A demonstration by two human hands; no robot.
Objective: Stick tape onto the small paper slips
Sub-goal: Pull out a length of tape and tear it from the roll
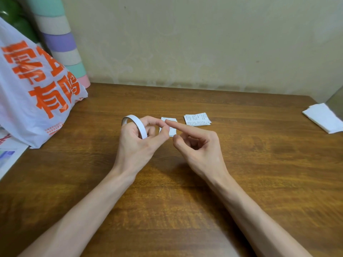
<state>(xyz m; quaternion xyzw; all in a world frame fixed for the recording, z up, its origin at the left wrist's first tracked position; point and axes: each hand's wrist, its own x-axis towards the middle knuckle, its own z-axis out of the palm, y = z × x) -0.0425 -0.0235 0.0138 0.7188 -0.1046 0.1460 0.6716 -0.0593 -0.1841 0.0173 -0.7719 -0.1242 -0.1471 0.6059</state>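
**White tape ring held ready above the slips**

The left hand [133, 143] clamps its grip on the thin white tape ring [139, 125], steadying it over the brown wooden desk [241, 164]. The right hand [198, 143] keeps its grip apart, forefinger straight, probably seeking the tape's end. One small printed paper slip [171, 133] lies beneath; a stack of slips [197, 119] waits beside.

On my feed the left hand [137, 145] grips a white tape roll [138, 125], the ring standing on edge around its curled fingers, thumb and forefinger pinched together just past it. The right hand [199, 145] reaches in with its forefinger straight, tip meeting the left fingertips, the other fingers curled. A printed paper slip [172, 132] lies on the wooden table [259, 154] right under those fingertips; a stack of slips [197, 119] sits just beyond the right forefinger
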